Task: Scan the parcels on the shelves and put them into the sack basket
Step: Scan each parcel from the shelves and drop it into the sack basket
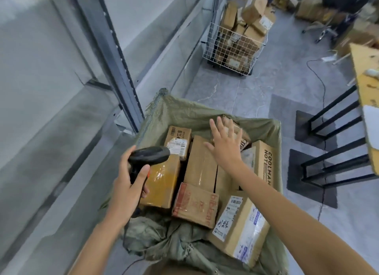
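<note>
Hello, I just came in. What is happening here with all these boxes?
A person is sorting parcels into a sack basket. The left hand grips a black scanner. The right hand is open, fingers spread, above the boxes in the sack and holding nothing. A wire cart full of boxes stands farther back.

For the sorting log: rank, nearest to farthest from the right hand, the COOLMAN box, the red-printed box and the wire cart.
From the right hand:
1. COOLMAN box, just right.
2. Red-printed box, below, near side of sack.
3. Wire cart, far across the floor.
</note>
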